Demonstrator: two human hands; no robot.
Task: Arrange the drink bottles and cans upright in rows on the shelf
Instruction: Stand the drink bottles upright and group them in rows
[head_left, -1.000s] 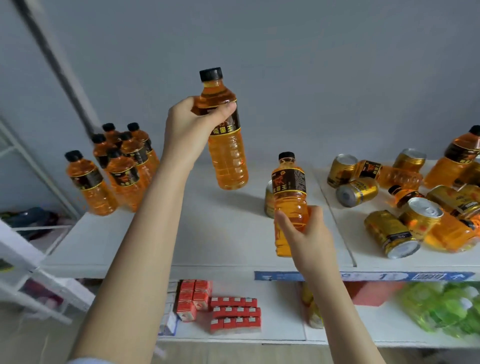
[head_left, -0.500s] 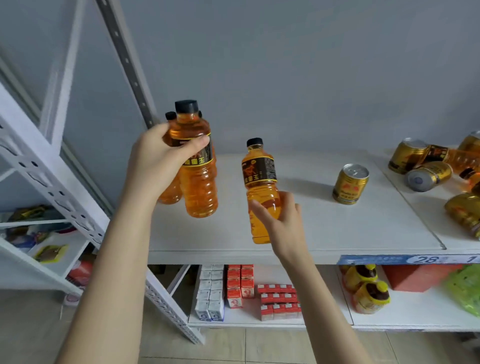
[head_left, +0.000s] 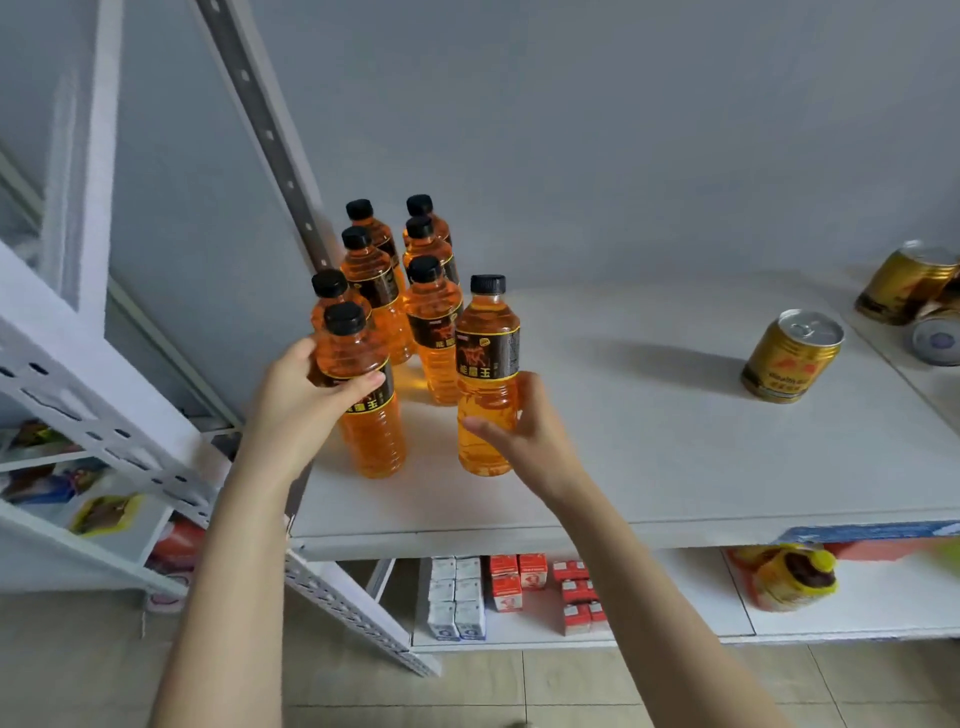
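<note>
Head view, looking down: two orange drink bottles are being held upright at the front left of the white shelf (head_left: 649, 441). A left bottle (head_left: 366, 410) is gripped by the left hand (head_left: 306, 410) around its upper body and black label; the thumb is laid across the front of the label, and the fingers (head_left: 298, 349) are wrapped round the far left side, closed firmly on the plastic. Its base is seen low against the shelf board, though whether it is touching cannot be told.

A right bottle (head_left: 487, 384) is clasped lower down by the right hand (head_left: 524, 431), below the label. The thumb is pressed on the near front of the orange body, the fingers are curled behind on the right side, closed on the bottle. The base is likewise seen at shelf level; contact cannot be confirmed.

Just behind these two, a cluster of six capped bottles (head_left: 431, 322) is stood upright in two short columns running back toward the wall. The held pair is lined up at the front of those columns, the left one just in front of its neighbour.

Well apart to the right, a gold can (head_left: 792, 356) is stood upright, and more gold cans (head_left: 909, 283) are lying at the far right edge.
</note>
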